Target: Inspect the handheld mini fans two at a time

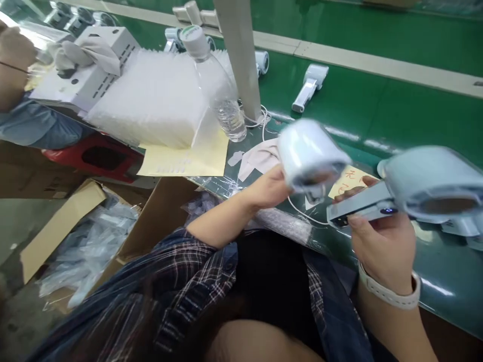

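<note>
My left hand (268,190) is closed on a pale blue handheld fan (307,148), its round hollow head turned toward me and slightly blurred. My right hand (385,246), with a pale watch strap at the wrist, grips a second handheld fan (433,176) by the handle. A small display (388,210) glows on that handle, near my thumb. Both fans are held above the near edge of the bench. Below and between them lie a white cable (307,217) and a yellow note (349,182) with red handwriting, partly covered by my right hand and its fan.
Another fan (311,86) lies on the green belt (362,100). A metal post (241,60) stands beside a water bottle (217,85) and a stack of clear bags (151,100). At lower left, an open carton (145,221) holds plastic wrappers. Someone's arm (15,70) is at far left.
</note>
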A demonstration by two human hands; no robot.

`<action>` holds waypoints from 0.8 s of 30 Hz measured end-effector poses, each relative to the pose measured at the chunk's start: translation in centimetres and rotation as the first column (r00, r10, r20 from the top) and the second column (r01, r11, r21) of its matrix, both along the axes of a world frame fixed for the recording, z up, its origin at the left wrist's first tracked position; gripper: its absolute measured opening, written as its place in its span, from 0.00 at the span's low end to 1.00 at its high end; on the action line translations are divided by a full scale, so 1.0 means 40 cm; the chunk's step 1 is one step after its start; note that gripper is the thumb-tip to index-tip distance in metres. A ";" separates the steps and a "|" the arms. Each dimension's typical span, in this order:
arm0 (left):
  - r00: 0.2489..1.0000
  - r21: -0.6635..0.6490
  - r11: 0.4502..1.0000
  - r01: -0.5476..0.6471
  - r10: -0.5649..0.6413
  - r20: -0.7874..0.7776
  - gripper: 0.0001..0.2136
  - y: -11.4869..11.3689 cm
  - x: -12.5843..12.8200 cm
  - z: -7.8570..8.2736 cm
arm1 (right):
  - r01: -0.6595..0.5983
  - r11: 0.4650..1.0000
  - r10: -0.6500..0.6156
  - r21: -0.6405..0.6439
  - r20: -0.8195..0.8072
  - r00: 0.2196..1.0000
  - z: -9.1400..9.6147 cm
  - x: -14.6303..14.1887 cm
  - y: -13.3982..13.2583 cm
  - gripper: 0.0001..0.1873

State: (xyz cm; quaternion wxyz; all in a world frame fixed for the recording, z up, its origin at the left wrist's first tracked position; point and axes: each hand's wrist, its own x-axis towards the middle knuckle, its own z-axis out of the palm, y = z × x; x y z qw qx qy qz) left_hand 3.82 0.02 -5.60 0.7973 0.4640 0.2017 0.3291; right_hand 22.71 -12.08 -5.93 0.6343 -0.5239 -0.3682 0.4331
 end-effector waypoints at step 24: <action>0.968 0.058 0.972 0.229 -0.234 0.093 0.27 -0.040 0.031 -0.030 | 0.007 1.000 -0.008 -0.008 -0.141 0.990 -0.029 -0.025 -0.001 0.14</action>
